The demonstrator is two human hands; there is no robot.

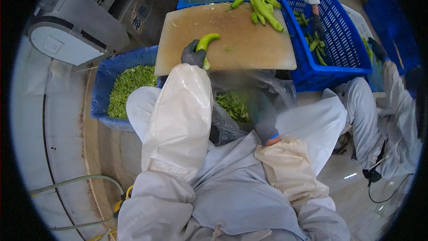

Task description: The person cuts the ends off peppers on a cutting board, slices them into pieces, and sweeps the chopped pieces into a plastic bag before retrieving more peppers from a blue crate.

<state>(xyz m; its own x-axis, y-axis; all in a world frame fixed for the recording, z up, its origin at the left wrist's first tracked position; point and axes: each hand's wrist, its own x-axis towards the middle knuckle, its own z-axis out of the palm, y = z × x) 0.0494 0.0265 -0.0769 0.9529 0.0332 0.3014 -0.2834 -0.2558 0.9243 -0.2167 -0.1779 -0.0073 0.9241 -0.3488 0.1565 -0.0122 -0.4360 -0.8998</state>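
Apron (243, 205) below; left hand (193, 54) clasping 1 green pepper (206, 40); right hand (264, 118) blurred, can't tell its grip

Labels (52, 44) on the grey machine (96, 27) and metal panel (156, 6) are unreadable.

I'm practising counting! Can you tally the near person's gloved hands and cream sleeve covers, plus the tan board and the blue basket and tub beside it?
Dark-gloved left hand and right hand: 2
Shiny cream sleeve covers: 2
Tan rectangular cutting board: 1
Blue slatted plastic basket: 1
Blue plastic tub: 1
Total: 7
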